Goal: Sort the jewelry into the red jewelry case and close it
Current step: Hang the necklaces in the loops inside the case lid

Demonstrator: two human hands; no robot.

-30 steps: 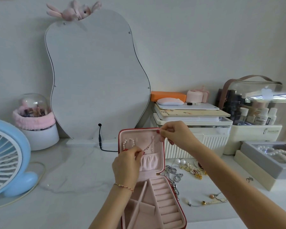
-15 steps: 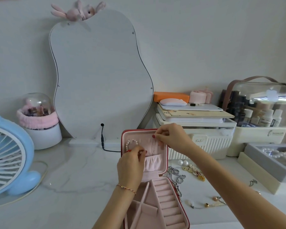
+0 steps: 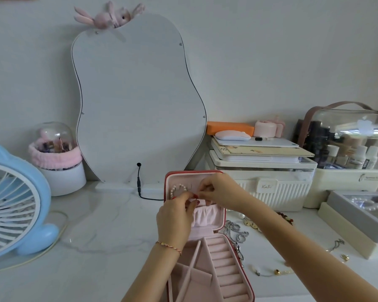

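- Head view: the red jewelry case (image 3: 207,247) lies open at lower centre of the frame, lid upright.
- Left hand (image 3: 175,216) and right hand (image 3: 218,192) meet at the lid's pink lining, fingertips pinched together; what they pinch is too small to tell.
- A pearl bracelet (image 3: 177,190) hangs in the lid, just left of the fingers.
- A silver chain (image 3: 236,231) lies on the white table (image 3: 92,240), right of the case.

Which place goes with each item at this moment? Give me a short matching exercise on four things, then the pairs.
Things:
1. pearl bracelet
2. silver chain
3. blue fan
4. plush rabbit

Places:
A. on top of the mirror
B. at the far left of the table
C. inside the upright lid of the red jewelry case
D. on the table just right of the case

Pairs: 1-C, 2-D, 3-B, 4-A
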